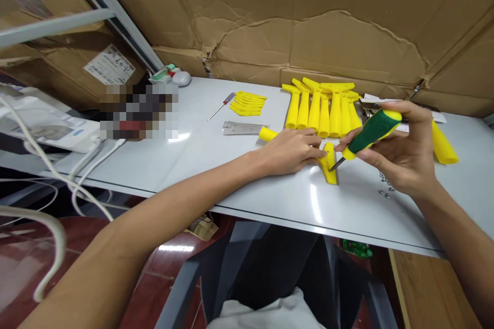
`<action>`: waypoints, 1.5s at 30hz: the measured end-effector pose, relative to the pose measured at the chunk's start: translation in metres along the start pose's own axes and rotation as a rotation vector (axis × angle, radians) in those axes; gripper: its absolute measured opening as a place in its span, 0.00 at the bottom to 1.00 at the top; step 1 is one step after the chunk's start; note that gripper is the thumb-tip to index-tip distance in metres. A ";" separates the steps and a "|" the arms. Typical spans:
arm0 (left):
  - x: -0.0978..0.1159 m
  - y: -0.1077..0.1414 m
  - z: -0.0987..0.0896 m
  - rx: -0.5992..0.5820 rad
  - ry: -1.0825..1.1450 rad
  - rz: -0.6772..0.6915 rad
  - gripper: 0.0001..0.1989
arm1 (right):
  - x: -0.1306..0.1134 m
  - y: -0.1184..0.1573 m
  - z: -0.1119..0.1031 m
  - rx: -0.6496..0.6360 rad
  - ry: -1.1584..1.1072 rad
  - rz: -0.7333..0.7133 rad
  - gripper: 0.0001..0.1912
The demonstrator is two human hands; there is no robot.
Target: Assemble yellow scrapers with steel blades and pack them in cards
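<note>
My left hand point(291, 151) is closed over a yellow T-shaped plastic scraper handle point(267, 134), pressing it down on the table. The round grip end sticks out to the left of the hand, and the flat crosspiece shows to its right. In my right hand point(411, 157) is a green and yellow screwdriver point(376, 131), tilted, its tip touching the lower part of the crosspiece. Several small metal screws point(386, 187) lie below my right hand. Left of the handle are flat metal blades point(243, 128).
Several yellow handles point(314, 108) are lined up at the back, with another point(443, 146) at right. Small yellow plastic pieces point(247, 103) and a thin screwdriver point(222, 106) lie left of them. A cardboard wall point(309, 41) stands behind the white table point(193, 164); cables point(92, 164) hang at left.
</note>
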State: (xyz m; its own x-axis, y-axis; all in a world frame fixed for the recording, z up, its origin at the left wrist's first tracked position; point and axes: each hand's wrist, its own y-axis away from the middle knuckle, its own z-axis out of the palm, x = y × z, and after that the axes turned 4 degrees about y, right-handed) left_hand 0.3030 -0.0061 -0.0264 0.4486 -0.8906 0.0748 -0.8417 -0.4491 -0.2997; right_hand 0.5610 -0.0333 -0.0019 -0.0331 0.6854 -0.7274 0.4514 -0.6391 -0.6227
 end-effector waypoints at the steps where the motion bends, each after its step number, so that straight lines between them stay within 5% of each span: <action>1: 0.000 0.000 0.000 0.000 0.004 -0.001 0.14 | 0.002 0.000 0.000 0.007 -0.005 0.002 0.47; 45: -0.001 0.000 -0.002 -0.005 0.017 -0.009 0.14 | 0.004 0.003 -0.004 -0.008 0.018 -0.015 0.45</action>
State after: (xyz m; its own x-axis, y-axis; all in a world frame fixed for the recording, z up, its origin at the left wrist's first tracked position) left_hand 0.3023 -0.0056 -0.0244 0.4515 -0.8874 0.0934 -0.8390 -0.4578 -0.2941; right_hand 0.5662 -0.0308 -0.0058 -0.0241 0.7013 -0.7125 0.4582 -0.6257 -0.6313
